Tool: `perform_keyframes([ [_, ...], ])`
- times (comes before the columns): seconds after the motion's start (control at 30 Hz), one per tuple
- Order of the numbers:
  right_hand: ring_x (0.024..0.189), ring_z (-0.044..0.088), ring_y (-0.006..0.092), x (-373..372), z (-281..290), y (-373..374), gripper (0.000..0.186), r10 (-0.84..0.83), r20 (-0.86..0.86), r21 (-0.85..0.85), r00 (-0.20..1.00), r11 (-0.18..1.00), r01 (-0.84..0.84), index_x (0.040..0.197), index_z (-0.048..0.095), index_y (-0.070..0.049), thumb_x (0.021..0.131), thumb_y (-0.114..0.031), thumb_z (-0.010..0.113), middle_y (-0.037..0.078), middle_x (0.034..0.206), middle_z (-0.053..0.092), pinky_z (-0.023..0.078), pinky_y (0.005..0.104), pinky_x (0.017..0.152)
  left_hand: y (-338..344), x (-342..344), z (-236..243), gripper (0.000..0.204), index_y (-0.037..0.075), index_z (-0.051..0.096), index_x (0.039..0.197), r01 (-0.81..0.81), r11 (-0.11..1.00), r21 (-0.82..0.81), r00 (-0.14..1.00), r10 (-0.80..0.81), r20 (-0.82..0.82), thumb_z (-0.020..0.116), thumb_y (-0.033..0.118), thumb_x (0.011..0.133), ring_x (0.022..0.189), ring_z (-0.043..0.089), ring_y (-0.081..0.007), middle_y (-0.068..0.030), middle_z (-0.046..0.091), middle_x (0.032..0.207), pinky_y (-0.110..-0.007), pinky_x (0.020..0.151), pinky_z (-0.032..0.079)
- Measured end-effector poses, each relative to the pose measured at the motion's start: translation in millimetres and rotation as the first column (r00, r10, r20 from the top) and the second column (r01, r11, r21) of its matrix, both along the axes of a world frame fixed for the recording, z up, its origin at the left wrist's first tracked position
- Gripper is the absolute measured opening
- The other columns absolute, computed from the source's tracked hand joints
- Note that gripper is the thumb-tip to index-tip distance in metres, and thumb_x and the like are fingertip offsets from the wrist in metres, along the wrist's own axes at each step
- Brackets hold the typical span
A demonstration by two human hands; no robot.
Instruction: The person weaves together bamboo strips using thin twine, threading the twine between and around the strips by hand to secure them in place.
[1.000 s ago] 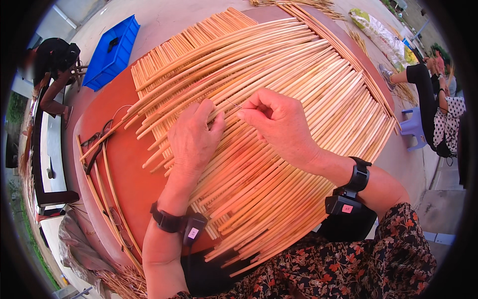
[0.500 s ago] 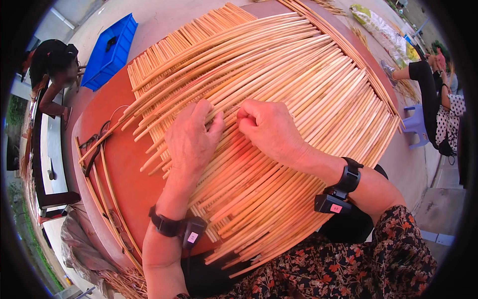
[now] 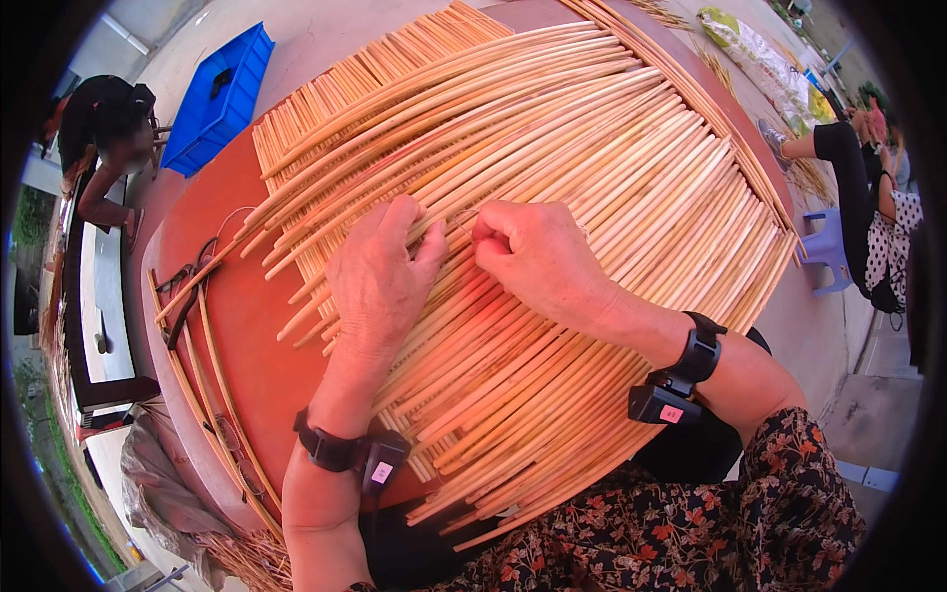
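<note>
A broad mat of thin straw-coloured sticks [image 3: 592, 187], laid side by side, covers the table in front of me. Over its middle, my left hand [image 3: 380, 276] is closed, with thumb and forefinger about one of the sticks. My right hand [image 3: 543, 259] is just to its right, fingers curled into a pinch. From those fingertips a fine thread [image 3: 464, 219] runs toward the left hand; the spot where it meets the sticks is partly hidden. A reddish tint marks the sticks below the right hand. Both wrists wear black straps with small boxes.
Under the mat is a reddish-brown table [image 3: 266, 355], with long bent strips [image 3: 212, 395] at its left edge. A blue crate [image 3: 217, 99] stands far left, beside a bending person. Another person sits at right near a purple stool [image 3: 827, 252]. A second stick layer [image 3: 395, 64] lies behind.
My right hand has shifted very slightly to the right, and the thread between the hands shows more clearly. The left hand stays in place.
</note>
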State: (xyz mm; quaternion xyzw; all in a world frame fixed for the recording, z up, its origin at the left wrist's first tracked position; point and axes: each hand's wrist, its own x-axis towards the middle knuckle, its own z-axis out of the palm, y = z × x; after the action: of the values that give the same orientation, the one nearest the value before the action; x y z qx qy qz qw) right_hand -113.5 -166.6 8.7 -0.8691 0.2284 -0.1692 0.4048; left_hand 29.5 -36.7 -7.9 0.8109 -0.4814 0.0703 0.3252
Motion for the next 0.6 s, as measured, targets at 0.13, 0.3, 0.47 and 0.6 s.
perform_keyframes([
  [0.13, 0.063, 0.068, 0.0282, 0.5, -1.8, 0.3, 0.008, -0.001, 0.006, -0.026, 1.0, 1.0, 0.001, 0.09, 0.071, 0.0, 0.09, -0.006, 0.066, 0.017, 0.072, 0.069, 0.054, 0.039, 0.062, 0.1, 0.4, 0.6, 0.021, 0.006, 0.068, 0.1, -0.002, 1.0, 0.008, 1.0, 0.002, -0.003, 0.081, 0.021, 0.091, 0.06, 0.06, -0.0262, -0.0112, 0.069, 0.083, -0.038, 0.062, 0.05],
  [0.3, 0.064, 0.068, 0.0305, 1.2, -4.1, 0.1, 0.008, -0.002, 0.03, -0.041, 1.0, 0.999, 0.003, 0.089, 0.071, 0.001, 0.089, -0.005, 0.066, 0.018, 0.072, 0.069, 0.055, 0.0399, 0.062, 0.5, 1.6, 0.4, 0.021, 0.006, 0.068, 0.1, 0.019, 1.0, -0.013, 1.0, -0.019, -0.003, 0.08, 0.021, 0.091, 0.06, 0.06, -0.0266, -0.0113, 0.069, 0.083, -0.038, 0.061, 0.05],
  [0.47, 0.064, 0.068, 0.0306, 1.0, -3.7, -0.3, 0.008, -0.004, 0.028, -0.034, 1.0, 0.999, 0.005, 0.088, 0.071, 0.001, 0.09, -0.006, 0.066, 0.018, 0.072, 0.068, 0.054, 0.04, 0.062, 0.5, 1.2, 0.6, 0.022, 0.006, 0.068, 0.1, 0.011, 1.0, 0.007, 0.999, -0.01, -0.037, 0.08, 0.022, 0.092, 0.059, 0.058, -0.0249, -0.0108, 0.07, 0.083, -0.037, 0.06, 0.049],
  [0.6, 0.063, 0.068, 0.0296, 0.9, -2.7, 0.0, 0.008, -0.003, 0.028, -0.031, 1.0, 1.0, 0.004, 0.089, 0.071, 0.001, 0.09, -0.005, 0.066, 0.018, 0.071, 0.068, 0.054, 0.0395, 0.061, 0.5, 0.8, 1.3, 0.022, 0.006, 0.068, 0.099, 0.006, 1.0, 0.016, 0.999, -0.005, -0.048, 0.08, 0.022, 0.092, 0.059, 0.058, -0.0238, -0.0106, 0.07, 0.084, -0.036, 0.06, 0.049],
])
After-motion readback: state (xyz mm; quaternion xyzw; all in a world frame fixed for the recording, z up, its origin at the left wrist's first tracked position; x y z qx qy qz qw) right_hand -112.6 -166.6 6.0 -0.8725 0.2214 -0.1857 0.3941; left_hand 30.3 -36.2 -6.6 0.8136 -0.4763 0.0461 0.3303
